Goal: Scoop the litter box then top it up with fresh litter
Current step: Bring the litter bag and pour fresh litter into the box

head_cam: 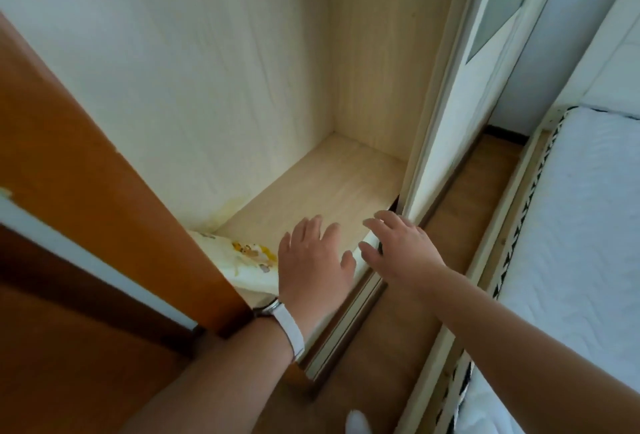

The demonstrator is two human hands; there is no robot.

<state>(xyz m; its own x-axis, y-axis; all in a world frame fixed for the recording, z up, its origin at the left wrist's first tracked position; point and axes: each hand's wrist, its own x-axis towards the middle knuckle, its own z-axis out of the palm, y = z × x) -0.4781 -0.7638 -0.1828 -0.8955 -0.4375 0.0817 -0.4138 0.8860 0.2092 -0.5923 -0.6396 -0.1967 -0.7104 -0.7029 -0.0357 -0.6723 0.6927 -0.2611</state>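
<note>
Head view, looking down into an open wardrobe. 2 bare hands are reaching over the front edge of the wardrobe floor. L hand, w/ a white-strapped watch at the wrist, is hovering palm-down, fingers spread; grip wide, holding nothing. R hand is hovering just beside it, fingers spread near the edge of the white sliding door; grip wide, holding nothing; contact w/ the door cannot be told. A pale cloth w/ yellow print is lying at the front-left corner of the wardrobe floor, partly hidden behind the orange-brown door and touching the L hand's outline. The door track is running along the front edge. A white mattress is lying at R, across a strip of wood floor. Litter box and litter: not in view.
</note>
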